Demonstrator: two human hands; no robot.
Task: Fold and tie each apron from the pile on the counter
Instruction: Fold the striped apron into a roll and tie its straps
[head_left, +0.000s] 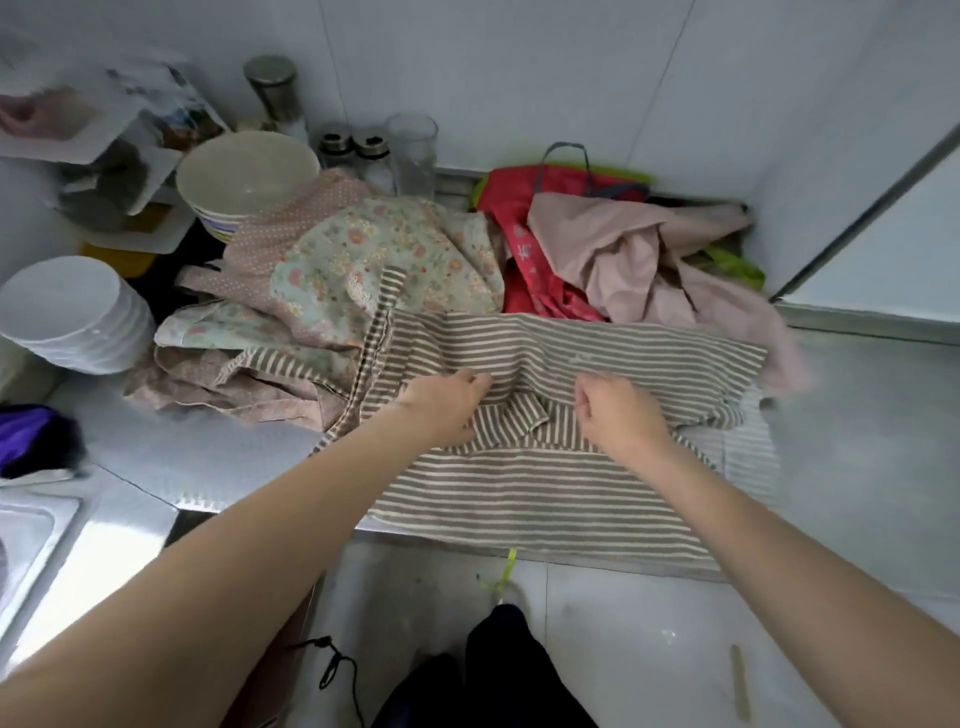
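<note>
A grey-and-white striped apron (545, 488) lies spread over the steel counter (208, 457), its lower edge hanging past the front rim. My left hand (447, 410) pinches a raised fold of the striped cloth near its middle. My right hand (618, 415) pinches the cloth a short way to the right. A striped strap (384, 312) runs up to the left onto the pile. Behind lie a floral apron (395, 249), a dotted pink apron (270, 228), a red apron (524, 228) and a plain pink apron (639, 254).
Stacked bowls (244, 176) and white plates (67, 312) stand at the left. Jars and a glass (413, 150) line the back wall. A sink (31, 535) is at the lower left, a wall panel (857, 208) at the right. The tiled floor shows below the counter's edge.
</note>
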